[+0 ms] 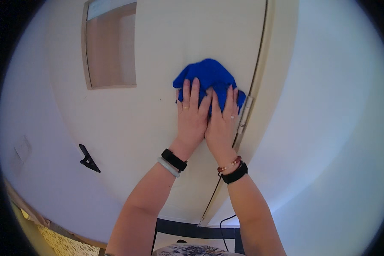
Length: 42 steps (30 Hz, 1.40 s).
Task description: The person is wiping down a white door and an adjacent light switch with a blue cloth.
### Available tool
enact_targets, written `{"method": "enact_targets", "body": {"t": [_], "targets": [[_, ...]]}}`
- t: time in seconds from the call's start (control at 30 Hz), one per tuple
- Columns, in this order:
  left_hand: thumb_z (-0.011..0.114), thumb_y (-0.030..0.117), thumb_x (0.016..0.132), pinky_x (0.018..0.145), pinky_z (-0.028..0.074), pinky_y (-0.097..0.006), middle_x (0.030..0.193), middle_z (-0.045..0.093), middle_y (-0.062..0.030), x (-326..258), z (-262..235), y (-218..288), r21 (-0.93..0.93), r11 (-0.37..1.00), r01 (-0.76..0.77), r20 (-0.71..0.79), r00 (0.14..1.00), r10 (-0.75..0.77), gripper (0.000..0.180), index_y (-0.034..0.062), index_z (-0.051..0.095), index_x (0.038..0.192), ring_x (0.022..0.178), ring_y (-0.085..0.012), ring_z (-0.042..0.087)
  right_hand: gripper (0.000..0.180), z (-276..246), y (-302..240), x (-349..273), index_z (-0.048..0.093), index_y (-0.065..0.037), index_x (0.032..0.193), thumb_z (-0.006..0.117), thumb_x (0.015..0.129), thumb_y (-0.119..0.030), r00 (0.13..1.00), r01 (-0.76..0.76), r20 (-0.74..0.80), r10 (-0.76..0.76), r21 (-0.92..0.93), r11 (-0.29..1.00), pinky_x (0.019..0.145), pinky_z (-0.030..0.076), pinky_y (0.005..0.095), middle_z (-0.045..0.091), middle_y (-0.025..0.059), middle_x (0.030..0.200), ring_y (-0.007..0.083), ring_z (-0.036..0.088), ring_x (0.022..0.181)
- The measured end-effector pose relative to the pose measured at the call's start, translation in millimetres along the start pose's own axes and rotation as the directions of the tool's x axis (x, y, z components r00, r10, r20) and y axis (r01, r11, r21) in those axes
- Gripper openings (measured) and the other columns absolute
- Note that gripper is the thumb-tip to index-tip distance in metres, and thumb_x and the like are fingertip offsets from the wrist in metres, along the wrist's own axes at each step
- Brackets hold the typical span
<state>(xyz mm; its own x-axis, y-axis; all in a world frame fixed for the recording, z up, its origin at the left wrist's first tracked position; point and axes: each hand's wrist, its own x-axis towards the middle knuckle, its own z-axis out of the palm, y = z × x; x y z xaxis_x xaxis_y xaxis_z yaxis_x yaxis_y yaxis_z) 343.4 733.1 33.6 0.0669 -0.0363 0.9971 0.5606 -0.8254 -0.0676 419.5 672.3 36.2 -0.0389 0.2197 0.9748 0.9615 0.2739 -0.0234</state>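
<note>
Both flat: left hand (192, 121), right hand (220, 126), against blue cloth (210, 73).

Matt fabric cloth (210, 73); smooth, low-gloss door (155, 121); metal hinge (245, 115).

1. Single view: head-worn fisheye, left cam of the pair, so you're looking out from the wearer's own head.
2. It faces a cream door (153, 115) more or less front-on, tipped down enough to catch the patterned top (187, 251) at the bottom edge.
3. Pretty near too: the left hand (192, 121) and right hand (221, 128) land around mid-frame.
4. Super wide lens, so straight edges bow and the corners go black.
</note>
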Motion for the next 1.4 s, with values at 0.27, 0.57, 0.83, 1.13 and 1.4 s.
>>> {"method": "enact_targets", "body": {"t": [0.27, 0.57, 0.83, 1.13, 1.4], "targets": [[0.054, 0.020, 0.082, 0.104, 0.018, -0.062, 0.140, 0.029, -0.0251, -91.1, 6.3, 0.3, 0.122, 0.993, -0.005, 0.203, 0.979, -0.020, 0.042, 0.0071, 0.050, 0.122, 0.131, -0.0438, 0.025, 0.043, 20.5, 11.9, -85.6, 0.047, -0.003, 0.127, 0.054, 0.085, -0.008, 0.992, -0.033, 0.118, 0.040, -0.061, 0.998, 0.105, 0.022, 0.0550, 0.024, 0.0255, 0.140, 0.0464, 0.021, 0.132], [0.055, 0.021, 0.081, 0.105, 0.018, -0.062, 0.139, 0.030, -0.0239, -167.2, 14.6, -2.5, 0.161, 0.987, 0.022, 0.292, 0.954, -0.069, 0.037, 0.0076, 0.054, 0.116, 0.131, -0.0427, 0.024, 0.043, 46.3, 26.7, -155.5, 0.049, -0.008, 0.127, 0.055, 0.083, -0.010, 0.977, -0.089, 0.196, 0.086, 0.007, 0.996, 0.100, 0.025, 0.0623, 0.022, 0.0263, 0.142, 0.0465, 0.020, 0.133], [0.055, 0.014, 0.080, 0.105, 0.014, -0.062, 0.144, 0.018, -0.0287, -70.1, -10.5, -23.9, 0.079, 0.989, 0.128, 0.118, 0.984, -0.137, 0.048, -0.0010, 0.047, 0.124, 0.134, -0.0487, 0.015, 0.048, 31.3, -3.2, -59.5, 0.044, -0.007, 0.132, 0.051, 0.085, -0.010, 0.992, 0.046, 0.104, -0.073, 0.244, 0.969, 0.103, 0.019, 0.0617, 0.017, 0.0227, 0.147, 0.0442, 0.017, 0.135], [0.054, 0.012, 0.081, 0.106, 0.011, -0.061, 0.146, 0.021, -0.0240, 3.7, -26.5, -51.9, 0.176, 0.984, 0.028, -0.075, 0.997, -0.014, 0.046, 0.0040, 0.048, 0.125, 0.136, -0.0445, 0.014, 0.050, 42.8, -26.8, 9.5, 0.044, -0.014, 0.133, 0.051, 0.084, -0.011, 0.992, 0.124, -0.037, -0.120, 0.119, 0.985, 0.101, 0.023, 0.0603, 0.021, 0.0184, 0.147, 0.0391, 0.019, 0.136], [0.054, 0.016, 0.081, 0.105, 0.012, -0.063, 0.143, 0.021, -0.0288, -52.5, -30.0, -63.9, 0.209, 0.977, 0.032, -0.031, 0.999, -0.026, 0.041, 0.0006, 0.049, 0.119, 0.134, -0.0473, 0.015, 0.041, 55.7, -32.5, -39.6, 0.055, -0.010, 0.120, 0.057, 0.080, -0.012, 0.993, 0.117, 0.003, -0.117, 0.082, 0.990, 0.101, 0.026, 0.0552, 0.028, 0.0176, 0.144, 0.0377, 0.029, 0.132]]}}
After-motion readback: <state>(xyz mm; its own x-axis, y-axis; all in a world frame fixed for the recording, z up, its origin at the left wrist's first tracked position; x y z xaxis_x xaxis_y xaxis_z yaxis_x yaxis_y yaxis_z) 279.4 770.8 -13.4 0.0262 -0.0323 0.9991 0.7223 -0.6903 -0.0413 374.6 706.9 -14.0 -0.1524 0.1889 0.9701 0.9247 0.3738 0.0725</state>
